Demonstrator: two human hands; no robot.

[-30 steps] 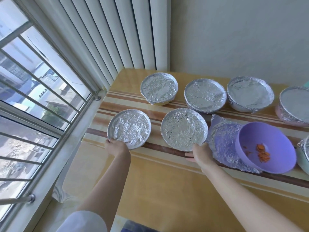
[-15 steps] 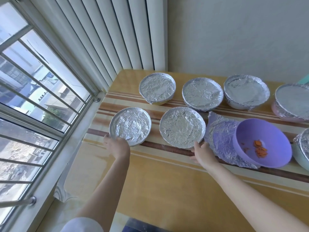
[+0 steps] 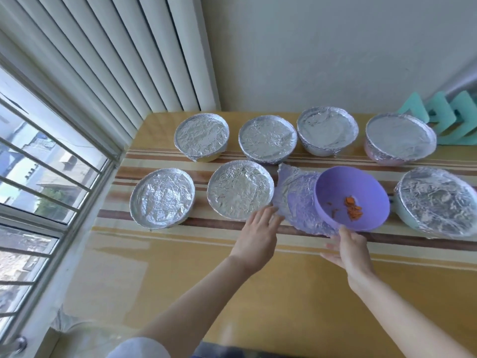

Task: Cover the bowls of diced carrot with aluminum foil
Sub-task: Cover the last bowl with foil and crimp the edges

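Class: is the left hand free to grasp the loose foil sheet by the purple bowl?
Probably yes: the open left hand reaches the foil sheet at its edge, nothing between; the right hand holds the purple bowl.

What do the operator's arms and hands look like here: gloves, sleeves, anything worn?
Both hands are bare: no gloves, rings or watch show on the left hand or the right hand. Both forearms are bare too. A white sleeve covers the left upper arm at the bottom edge of the frame; no sleeve shows on the right arm.
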